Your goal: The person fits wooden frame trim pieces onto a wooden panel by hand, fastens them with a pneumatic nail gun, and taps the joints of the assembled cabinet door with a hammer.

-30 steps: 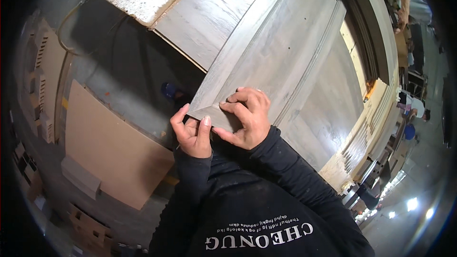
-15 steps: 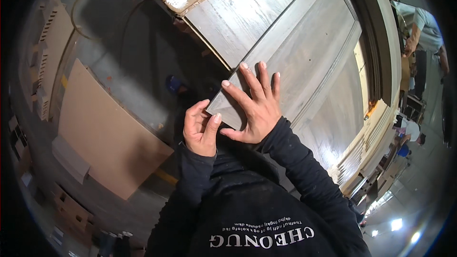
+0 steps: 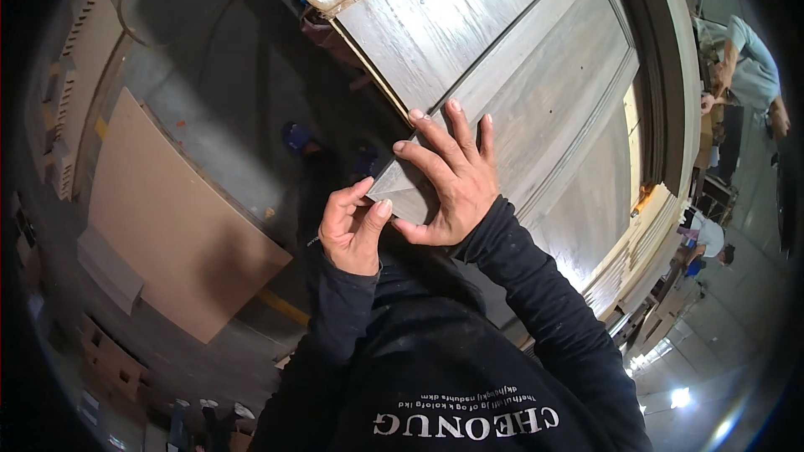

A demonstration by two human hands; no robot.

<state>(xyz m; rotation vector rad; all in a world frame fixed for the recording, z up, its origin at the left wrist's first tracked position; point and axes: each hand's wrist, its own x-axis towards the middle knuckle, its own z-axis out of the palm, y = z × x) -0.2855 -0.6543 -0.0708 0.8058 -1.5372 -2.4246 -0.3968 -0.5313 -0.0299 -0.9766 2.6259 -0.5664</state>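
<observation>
A grey wood-grain cabinet door (image 3: pixel 557 67) with a raised frame lies slantwise across a work surface, its near corner jutting toward me. My left hand (image 3: pixel 352 233) pinches that corner between thumb and fingertips. Flat on the frame close by rests my right hand (image 3: pixel 459 174), its fingers spread and its thumb by the near end edge. Beneath the door is another grey wood-grain board (image 3: pixel 444 25). The underside of the held corner is hidden.
Dark narrow boards (image 3: pixel 657 75) stand stacked along the right. A large tan sheet (image 3: pixel 172 218) is at the left, near a slotted cardboard piece (image 3: pixel 79 109). A hose (image 3: pixel 126 8) curves over the floor. Two people (image 3: pixel 741 63) are at the far right.
The whole view has shifted slightly. Both hands keep nearly the same places on the door's corner, and the right fingers sit a little differently on its frame.
</observation>
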